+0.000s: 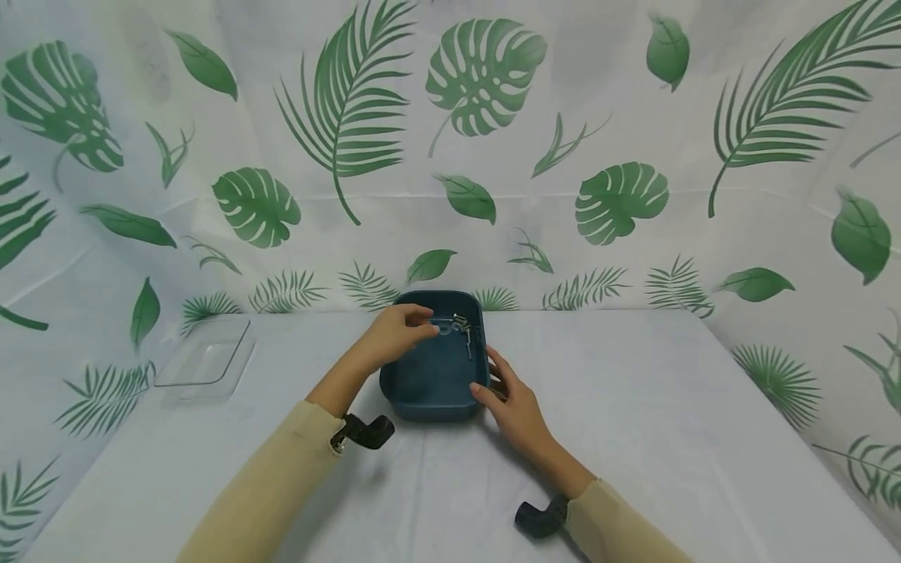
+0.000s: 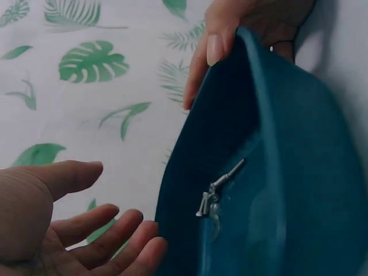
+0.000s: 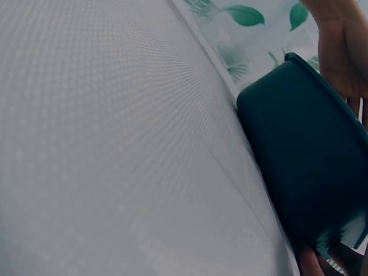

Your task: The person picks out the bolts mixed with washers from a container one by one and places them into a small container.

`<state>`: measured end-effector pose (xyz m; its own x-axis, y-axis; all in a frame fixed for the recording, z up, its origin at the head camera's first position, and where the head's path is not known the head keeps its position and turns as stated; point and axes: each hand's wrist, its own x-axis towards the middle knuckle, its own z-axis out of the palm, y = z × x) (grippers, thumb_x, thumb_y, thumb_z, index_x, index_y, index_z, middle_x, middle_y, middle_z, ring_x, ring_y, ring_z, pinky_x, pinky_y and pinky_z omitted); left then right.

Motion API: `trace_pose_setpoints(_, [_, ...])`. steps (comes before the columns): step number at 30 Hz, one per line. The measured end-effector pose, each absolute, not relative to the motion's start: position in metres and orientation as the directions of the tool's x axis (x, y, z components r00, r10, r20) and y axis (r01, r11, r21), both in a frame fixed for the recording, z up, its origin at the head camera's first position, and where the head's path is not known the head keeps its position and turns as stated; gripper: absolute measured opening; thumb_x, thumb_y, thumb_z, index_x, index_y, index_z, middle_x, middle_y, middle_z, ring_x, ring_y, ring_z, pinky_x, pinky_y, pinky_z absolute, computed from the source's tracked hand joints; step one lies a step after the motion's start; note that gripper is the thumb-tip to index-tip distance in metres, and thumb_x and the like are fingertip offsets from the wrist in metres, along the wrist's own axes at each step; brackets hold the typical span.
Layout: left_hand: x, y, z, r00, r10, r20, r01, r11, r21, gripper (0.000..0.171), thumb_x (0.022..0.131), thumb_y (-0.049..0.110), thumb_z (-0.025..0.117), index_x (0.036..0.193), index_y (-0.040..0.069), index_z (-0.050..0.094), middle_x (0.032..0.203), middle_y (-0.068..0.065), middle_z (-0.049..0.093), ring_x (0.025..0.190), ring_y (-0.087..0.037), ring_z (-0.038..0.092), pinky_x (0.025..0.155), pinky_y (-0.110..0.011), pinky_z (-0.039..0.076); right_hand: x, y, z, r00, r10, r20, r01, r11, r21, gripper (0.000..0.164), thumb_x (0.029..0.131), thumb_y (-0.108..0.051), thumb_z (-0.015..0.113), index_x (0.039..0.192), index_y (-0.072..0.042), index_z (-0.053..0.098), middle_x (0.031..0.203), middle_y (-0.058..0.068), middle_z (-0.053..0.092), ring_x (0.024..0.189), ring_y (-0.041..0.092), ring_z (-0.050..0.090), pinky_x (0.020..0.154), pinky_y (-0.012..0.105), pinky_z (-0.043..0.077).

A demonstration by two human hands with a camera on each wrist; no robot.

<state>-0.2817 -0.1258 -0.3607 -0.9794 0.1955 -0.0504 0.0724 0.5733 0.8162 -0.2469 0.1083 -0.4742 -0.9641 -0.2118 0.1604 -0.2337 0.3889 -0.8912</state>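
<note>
In the head view, a dark blue bin (image 1: 432, 379) sits on the white table (image 1: 633, 407), near its far edge and in front of a leaf-print cloth (image 1: 493, 176). The left hand (image 1: 400, 335) reaches in over the bin's left side, its thumb and fingers apart with a gap between them. The right hand (image 1: 515, 407) holds the bin's right side near the front corner, thumb at the rim and fingers along the outer wall. Several small metal parts (image 1: 468, 336) lie inside, towards the far right. A clear tray (image 1: 206, 367) stands well apart, at the table's left side. Both sleeves (image 1: 271, 485) are beige, and each wrist wears a black mount (image 1: 369, 432). From the left wrist, the left hand shows spread and bare, thumb well away from the fingers, beside the bin's opening; the right hand grips the rim opposite, thumb over the edge. The metal parts look screw-like and lie together, close by a small pale piece (image 2: 215, 224) too blurred to name. From the right wrist, the bin's outer wall shows, with the right hand's fingertips against it at the bottom; the left hand hangs beyond the rim, its fingertips partly hidden.
</note>
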Motion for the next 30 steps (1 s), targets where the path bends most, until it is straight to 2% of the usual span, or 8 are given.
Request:
trace_pose_setpoints(7, [-0.309,-0.111,-0.365,-0.957,0.262,-0.129,0.030,0.528,0.849,0.047,0.099,0.014,0.063,0.145,0.007,0.054,0.136,-0.023,0.063,0.124,-0.040,0.063,0.101,-0.051,0.054,-0.247,0.108,-0.473,-0.964,-0.218,0.154,-0.228,0.374,-0.899,0.068,0.100,-0.037,0.064,0.159,-0.033,0.031,0.153,0.016,0.050,0.132,0.036,0.059,0.104,0.052,0.052])
trace_pose_setpoints(11, [-0.325,-0.104,-0.372,-0.944,0.280,-0.173,0.002,0.532,0.847,0.044,0.097,0.007,0.065,0.141,0.006,0.059,0.138,-0.023,0.062,0.122,-0.036,0.065,0.099,-0.048,0.056,-0.247,0.107,-0.473,-0.962,-0.218,0.165,-0.237,0.359,-0.903,0.067,0.099,-0.035,0.064,0.158,-0.031,0.033,0.152,0.018,0.051,0.131,0.036,0.060,0.103,0.051,0.053])
trace_pose_setpoints(17, [-0.342,-0.098,-0.382,-0.913,0.309,-0.266,-0.074,0.516,0.854,0.041,0.094,0.000,0.066,0.135,0.008,0.066,0.137,-0.016,0.065,0.120,-0.027,0.067,0.102,-0.044,0.055,-0.247,0.107,-0.476,-0.961,-0.216,0.175,-0.244,0.354,-0.903,0.068,0.099,-0.033,0.065,0.158,-0.031,0.034,0.151,0.018,0.053,0.130,0.036,0.061,0.099,0.049,0.056])
trace_pose_setpoints(22, [-0.355,-0.095,-0.396,-0.879,0.296,-0.372,-0.210,0.460,0.862,0.040,0.091,-0.004,0.069,0.129,0.007,0.070,0.126,-0.012,0.073,0.110,-0.019,0.072,0.093,-0.035,0.059,-0.246,0.108,-0.476,-0.958,-0.222,0.182,-0.252,0.351,-0.902,0.068,0.098,-0.032,0.065,0.158,-0.029,0.034,0.150,0.018,0.054,0.128,0.035,0.062,0.097,0.047,0.056])
trace_pose_setpoints(25, [-0.360,-0.091,-0.402,-0.854,0.275,-0.442,-0.318,0.396,0.861,0.041,0.091,-0.006,0.067,0.130,0.006,0.069,0.127,-0.012,0.072,0.108,-0.020,0.072,0.093,-0.033,0.059,-0.246,0.108,-0.475,-0.958,-0.215,0.188,-0.255,0.348,-0.902,0.067,0.099,-0.031,0.065,0.158,-0.029,0.034,0.149,0.018,0.055,0.128,0.035,0.063,0.098,0.046,0.056])
trace_pose_setpoints(26, [-0.359,-0.089,-0.402,-0.847,0.261,-0.463,-0.350,0.381,0.856,0.042,0.092,-0.006,0.066,0.132,0.006,0.067,0.131,-0.012,0.070,0.111,-0.020,0.071,0.096,-0.034,0.058,-0.246,0.108,-0.475,-0.959,-0.212,0.186,-0.251,0.346,-0.904,0.067,0.098,-0.031,0.065,0.158,-0.030,0.035,0.149,0.017,0.055,0.128,0.034,0.063,0.098,0.045,0.056])
trace_pose_setpoints(30, [-0.363,-0.084,-0.406,-0.820,0.241,-0.519,-0.430,0.337,0.837,0.041,0.094,-0.007,0.064,0.134,0.002,0.065,0.135,-0.015,0.067,0.112,-0.022,0.071,0.099,-0.036,0.057,-0.246,0.109,-0.473,-0.958,-0.217,0.189,-0.257,0.347,-0.902,0.067,0.099,-0.032,0.065,0.158,-0.030,0.034,0.149,0.017,0.055,0.128,0.035,0.062,0.097,0.046,0.057])
